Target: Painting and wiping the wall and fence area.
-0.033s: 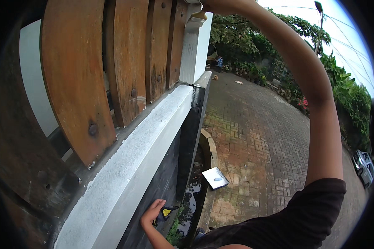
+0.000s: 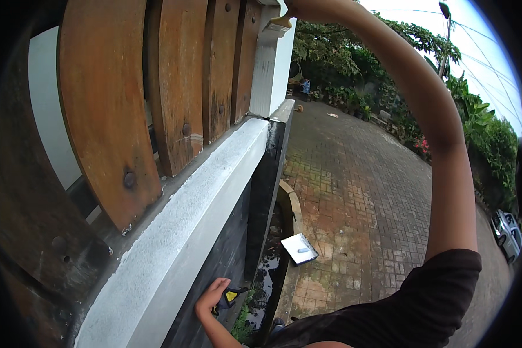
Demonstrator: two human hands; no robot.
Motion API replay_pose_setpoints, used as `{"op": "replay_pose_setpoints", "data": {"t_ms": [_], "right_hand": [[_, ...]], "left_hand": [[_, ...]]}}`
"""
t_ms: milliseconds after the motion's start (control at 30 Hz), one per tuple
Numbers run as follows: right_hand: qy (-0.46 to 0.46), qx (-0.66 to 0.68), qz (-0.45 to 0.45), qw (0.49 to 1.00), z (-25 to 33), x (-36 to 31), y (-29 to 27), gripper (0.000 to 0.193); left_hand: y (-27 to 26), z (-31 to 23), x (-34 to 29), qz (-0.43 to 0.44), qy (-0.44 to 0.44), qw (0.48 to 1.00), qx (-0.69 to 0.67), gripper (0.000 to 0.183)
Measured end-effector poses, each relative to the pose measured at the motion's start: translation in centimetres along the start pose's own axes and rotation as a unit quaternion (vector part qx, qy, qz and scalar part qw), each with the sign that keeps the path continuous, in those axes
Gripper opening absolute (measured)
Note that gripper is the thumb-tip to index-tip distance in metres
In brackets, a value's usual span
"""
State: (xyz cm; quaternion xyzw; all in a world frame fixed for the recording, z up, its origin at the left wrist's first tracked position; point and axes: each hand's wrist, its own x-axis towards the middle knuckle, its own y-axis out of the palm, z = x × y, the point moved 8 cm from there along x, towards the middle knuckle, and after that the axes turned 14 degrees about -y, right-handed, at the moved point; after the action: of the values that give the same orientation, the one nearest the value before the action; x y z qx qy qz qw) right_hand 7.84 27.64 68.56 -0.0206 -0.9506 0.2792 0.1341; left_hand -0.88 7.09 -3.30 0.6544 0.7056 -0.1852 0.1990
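Observation:
At the top edge, my right hand [image 2: 308, 10] is closed round a paintbrush [image 2: 282, 22] with a tan wooden handle. The brush head lies against the upper part of a white post [image 2: 264, 75], which looks streaked with grey. Part of the right hand is cut off by the frame. Lower down, my left hand [image 2: 213, 294] rests by the dark wall [image 2: 214, 267], its fingers stretched out and holding nothing visible. Close beside its fingertips is a black and yellow object [image 2: 231, 294], partly hidden. A white-topped ledge [image 2: 174, 226] runs diagonally from the post toward me.
Brown wooden slats [image 2: 101, 110] with bolts stand along the ledge. Below the wall lies a narrow water-filled ditch [image 2: 267, 284] with a curb. A white paint tray [image 2: 300, 249] sits on the brick paving [image 2: 354, 203]. A silver car [image 2: 507, 235] is at far right.

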Motion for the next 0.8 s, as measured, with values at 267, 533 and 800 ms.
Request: {"op": "replay_pose_setpoints", "data": {"t_ms": [267,533,800], "right_hand": [[0.193,0.124,-0.127,0.965,-0.4,-12.7,4.0,0.04],[0.342,0.761,-0.373,0.405,9.4,-18.6,14.5,0.025],[0.344,0.782,-0.357,0.378,12.6,-13.2,16.5,0.02]], "left_hand": [[0.0,-0.2,0.2,0.002,0.013,1.0,0.017,0.036],[0.2,-0.3,0.2,0.007,-0.019,0.999,0.032,0.033],[0.2,-0.5,-0.6,0.01,-0.026,0.999,0.033,0.032]]}}
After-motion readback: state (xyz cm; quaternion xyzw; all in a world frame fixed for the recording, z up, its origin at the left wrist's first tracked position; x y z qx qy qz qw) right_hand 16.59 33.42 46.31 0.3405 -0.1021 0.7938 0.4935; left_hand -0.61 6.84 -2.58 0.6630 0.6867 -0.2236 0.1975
